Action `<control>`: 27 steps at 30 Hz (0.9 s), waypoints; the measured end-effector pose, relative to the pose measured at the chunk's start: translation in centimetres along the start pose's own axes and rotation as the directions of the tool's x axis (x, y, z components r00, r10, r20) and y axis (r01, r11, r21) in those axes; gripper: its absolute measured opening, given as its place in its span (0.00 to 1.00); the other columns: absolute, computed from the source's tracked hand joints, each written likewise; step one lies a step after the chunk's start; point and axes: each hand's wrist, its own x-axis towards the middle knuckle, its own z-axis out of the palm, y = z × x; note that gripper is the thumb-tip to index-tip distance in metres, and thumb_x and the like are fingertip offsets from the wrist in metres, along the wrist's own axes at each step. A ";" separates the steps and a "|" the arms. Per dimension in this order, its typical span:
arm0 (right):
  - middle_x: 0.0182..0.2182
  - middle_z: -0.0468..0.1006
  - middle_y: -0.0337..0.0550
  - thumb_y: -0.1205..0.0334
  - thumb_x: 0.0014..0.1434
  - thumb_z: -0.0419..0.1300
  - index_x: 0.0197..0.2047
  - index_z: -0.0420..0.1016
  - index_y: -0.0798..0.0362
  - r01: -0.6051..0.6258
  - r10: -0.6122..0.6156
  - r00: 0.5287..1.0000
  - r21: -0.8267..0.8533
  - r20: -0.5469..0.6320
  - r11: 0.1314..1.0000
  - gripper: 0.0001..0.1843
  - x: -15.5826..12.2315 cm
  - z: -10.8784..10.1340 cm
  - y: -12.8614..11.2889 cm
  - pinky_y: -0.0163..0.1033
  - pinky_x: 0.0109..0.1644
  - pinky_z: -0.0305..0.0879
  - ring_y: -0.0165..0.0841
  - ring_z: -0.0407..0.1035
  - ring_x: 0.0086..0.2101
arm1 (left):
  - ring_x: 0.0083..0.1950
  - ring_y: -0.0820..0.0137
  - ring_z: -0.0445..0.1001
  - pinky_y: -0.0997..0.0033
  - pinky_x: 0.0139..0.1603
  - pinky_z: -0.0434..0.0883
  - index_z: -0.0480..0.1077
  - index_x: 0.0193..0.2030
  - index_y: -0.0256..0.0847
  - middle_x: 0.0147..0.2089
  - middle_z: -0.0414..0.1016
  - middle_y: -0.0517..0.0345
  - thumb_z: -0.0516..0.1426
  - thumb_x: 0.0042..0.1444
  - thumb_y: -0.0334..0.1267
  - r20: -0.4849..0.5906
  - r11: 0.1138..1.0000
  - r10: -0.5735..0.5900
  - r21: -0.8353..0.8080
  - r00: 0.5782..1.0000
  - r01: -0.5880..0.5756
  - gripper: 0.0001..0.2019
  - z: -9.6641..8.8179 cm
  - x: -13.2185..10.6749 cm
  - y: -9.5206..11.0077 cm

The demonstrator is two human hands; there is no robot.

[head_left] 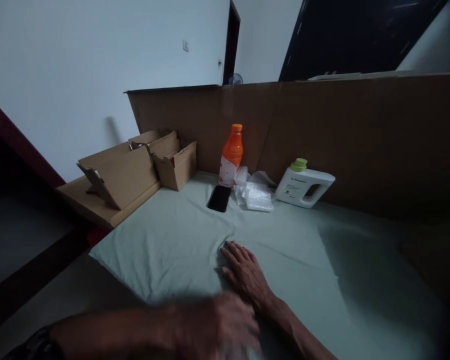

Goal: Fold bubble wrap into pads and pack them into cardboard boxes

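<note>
My right hand [244,274] lies palm down on the pale green cloth [183,240], its fingers stretched out and pressed on the fabric. Creases run through the cloth by its fingertips. In front of it, at the bottom of the view, my left hand [221,325] crosses over near the right wrist, smeared by motion. Its fingers are too blurred to read, and I cannot make out whether it touches the cloth or holds anything. Beyond the right hand a black phone [219,198] lies flat on the cloth.
Clear bubble wrap [258,195] lies beside an orange bottle [233,150]. A white jug [303,186] with a green cap stands to the right. Open cardboard boxes [127,175] sit at the left edge. A tall cardboard panel [360,130] borders the back.
</note>
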 end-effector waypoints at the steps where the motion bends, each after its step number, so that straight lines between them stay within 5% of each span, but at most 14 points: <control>1: 0.67 0.66 0.54 0.54 0.68 0.54 0.66 0.69 0.51 0.019 -0.019 1.000 0.025 -0.005 1.000 0.26 0.7 0.1 -0.3 0.57 0.66 0.59 0.48 0.60 0.66 | 0.62 0.59 0.72 0.58 0.67 0.66 0.75 0.55 0.39 0.58 0.77 0.47 0.55 0.63 0.42 -0.199 0.990 -0.130 0.032 0.971 0.139 0.17 -2.6 -0.5 -1.9; 3: 0.67 0.66 0.54 0.53 0.68 0.55 0.66 0.70 0.50 0.045 -0.043 0.999 0.076 -0.026 0.996 0.26 1.5 0.1 -0.6 0.58 0.66 0.60 0.48 0.60 0.65 | 0.64 0.58 0.70 0.55 0.68 0.66 0.74 0.55 0.38 0.60 0.75 0.45 0.55 0.61 0.37 -0.499 0.913 -0.293 0.105 0.815 0.393 0.17 -8.2 -1.6 -6.3; 6: 0.66 0.67 0.54 0.52 0.67 0.55 0.64 0.71 0.50 0.047 -0.043 0.998 0.123 -0.037 0.991 0.25 1.5 0.1 -0.4 0.59 0.65 0.61 0.49 0.61 0.65 | 0.70 0.54 0.62 0.52 0.71 0.60 0.71 0.59 0.39 0.68 0.65 0.45 0.57 0.55 0.32 -0.816 0.623 -0.413 0.071 0.404 0.779 0.23 -16.6 -2.9 -13.2; 7: 0.66 0.68 0.54 0.52 0.67 0.56 0.64 0.72 0.50 0.044 -0.040 0.999 0.128 -0.032 0.991 0.25 1.4 0.1 -0.3 0.60 0.64 0.61 0.49 0.61 0.65 | 0.73 0.52 0.58 0.51 0.72 0.57 0.69 0.61 0.37 0.71 0.60 0.43 0.59 0.54 0.32 -0.864 0.535 -0.402 0.046 0.303 0.844 0.26 -19.0 -3.2 -15.4; 10: 0.66 0.68 0.53 0.55 0.66 0.57 0.63 0.73 0.50 0.036 -0.033 0.999 0.134 -0.025 0.990 0.24 1.2 0.1 0.0 0.60 0.64 0.62 0.50 0.62 0.64 | 0.76 0.45 0.47 0.44 0.73 0.51 0.64 0.65 0.34 0.77 0.46 0.38 0.64 0.52 0.37 -0.898 0.362 -0.421 -0.042 0.124 0.931 0.33 -24.1 -3.3 -21.0; 14: 0.66 0.68 0.51 0.55 0.65 0.58 0.63 0.72 0.48 0.035 -0.032 0.999 0.160 -0.022 0.987 0.24 1.3 0.0 0.1 0.59 0.63 0.63 0.49 0.62 0.64 | 0.77 0.47 0.43 0.46 0.75 0.45 0.72 0.55 0.31 0.76 0.49 0.37 0.61 0.55 0.36 -0.869 0.297 -0.494 -0.125 0.040 0.947 0.21 -26.2 -2.6 -25.6; 18: 0.66 0.68 0.53 0.57 0.65 0.58 0.63 0.72 0.51 0.021 -0.022 1.000 0.164 0.003 0.986 0.25 1.3 0.0 0.2 0.60 0.64 0.62 0.49 0.62 0.64 | 0.76 0.51 0.46 0.51 0.76 0.46 0.75 0.47 0.30 0.75 0.52 0.40 0.57 0.59 0.35 -0.866 0.309 -0.500 -0.153 0.024 0.939 0.13 -26.0 -2.8 -26.3; 22: 0.65 0.68 0.53 0.57 0.63 0.58 0.63 0.73 0.49 0.019 -0.019 1.000 0.181 -0.001 0.983 0.25 1.3 0.1 0.3 0.60 0.63 0.62 0.49 0.62 0.64 | 0.76 0.54 0.50 0.54 0.76 0.49 0.75 0.43 0.33 0.76 0.52 0.42 0.57 0.57 0.36 -0.898 0.398 -0.429 -0.092 0.097 0.913 0.11 -23.9 -6.4 -22.4; 27: 0.65 0.70 0.53 0.57 0.64 0.57 0.62 0.74 0.49 0.033 -0.025 0.999 0.194 -0.044 0.980 0.24 1.6 0.2 0.6 0.61 0.62 0.63 0.49 0.64 0.63 | 0.75 0.52 0.54 0.50 0.74 0.56 0.73 0.41 0.40 0.77 0.47 0.48 0.56 0.60 0.43 -0.962 0.624 -0.166 0.069 0.218 0.779 0.10 -17.7 -13.9 -12.8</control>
